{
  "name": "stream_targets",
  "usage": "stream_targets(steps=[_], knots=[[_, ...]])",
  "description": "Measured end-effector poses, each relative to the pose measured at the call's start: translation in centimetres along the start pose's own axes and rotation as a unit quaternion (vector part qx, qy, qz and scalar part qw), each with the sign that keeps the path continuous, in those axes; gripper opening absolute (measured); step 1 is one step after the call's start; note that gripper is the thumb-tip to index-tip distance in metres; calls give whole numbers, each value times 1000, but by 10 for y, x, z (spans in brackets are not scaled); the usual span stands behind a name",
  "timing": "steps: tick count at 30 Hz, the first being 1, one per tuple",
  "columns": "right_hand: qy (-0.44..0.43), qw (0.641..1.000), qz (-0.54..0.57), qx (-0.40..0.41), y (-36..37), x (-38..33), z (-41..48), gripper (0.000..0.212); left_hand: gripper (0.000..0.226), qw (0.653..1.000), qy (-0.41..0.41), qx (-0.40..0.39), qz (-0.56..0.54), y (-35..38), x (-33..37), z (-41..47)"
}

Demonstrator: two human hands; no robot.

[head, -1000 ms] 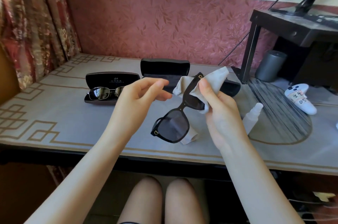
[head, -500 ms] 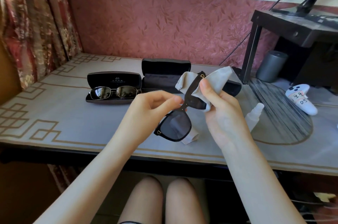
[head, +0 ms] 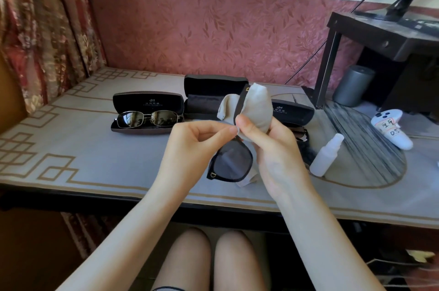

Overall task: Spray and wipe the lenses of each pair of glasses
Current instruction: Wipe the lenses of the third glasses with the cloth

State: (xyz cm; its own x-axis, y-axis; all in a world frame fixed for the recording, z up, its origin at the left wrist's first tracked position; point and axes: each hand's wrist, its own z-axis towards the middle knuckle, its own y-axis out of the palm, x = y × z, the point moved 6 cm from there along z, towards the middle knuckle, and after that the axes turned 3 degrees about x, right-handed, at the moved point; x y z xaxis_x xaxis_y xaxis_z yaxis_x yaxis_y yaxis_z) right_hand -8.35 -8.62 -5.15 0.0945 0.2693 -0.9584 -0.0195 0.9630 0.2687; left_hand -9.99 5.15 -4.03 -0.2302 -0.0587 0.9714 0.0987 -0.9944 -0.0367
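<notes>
Black-framed sunglasses [head: 231,163] hang tilted above the table in front of me. My left hand [head: 192,145] pinches the frame near its bridge. My right hand [head: 270,145] grips a grey cloth [head: 259,107] wrapped over the upper lens, which is hidden by the cloth. The lower lens is bare. A metal-framed pair of sunglasses [head: 148,119] lies in an open black case [head: 147,102] on the left. A third pair [head: 299,132] shows partly behind my right hand, in another case [head: 293,110]. A small white spray bottle [head: 326,155] stands to the right.
An empty open black case [head: 209,98] stands at the back middle. At the right lie a white game controller [head: 392,130], a grey cylinder [head: 354,85] and a dark stand [head: 380,36] carrying a monitor. The table's patterned cover [head: 71,148] runs to the left.
My left hand came in from the upper left and took hold of the frame. The cloth in my right hand now bunches over the upper lens, and the glasses turned more upright.
</notes>
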Motion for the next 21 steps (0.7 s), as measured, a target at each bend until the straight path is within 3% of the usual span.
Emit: stream_targets(steps=[7,12,17,21], knots=[[-19,998,-24,-60,-3,-1,-1,34,11,1000,-5,15,-2,-4,-3,-2],[-32,993,-39,-104,-8,-9,-3,7,16,1000,4,-10,-11,-3,1,-2],[-35,996,-27,-83,-17,-12,1,17,17,1000,15,-17,-5,-2,2,-1],[-27,999,-18,-36,-24,-8,3,13,18,1000,13,-24,-7,-2,1,-1]])
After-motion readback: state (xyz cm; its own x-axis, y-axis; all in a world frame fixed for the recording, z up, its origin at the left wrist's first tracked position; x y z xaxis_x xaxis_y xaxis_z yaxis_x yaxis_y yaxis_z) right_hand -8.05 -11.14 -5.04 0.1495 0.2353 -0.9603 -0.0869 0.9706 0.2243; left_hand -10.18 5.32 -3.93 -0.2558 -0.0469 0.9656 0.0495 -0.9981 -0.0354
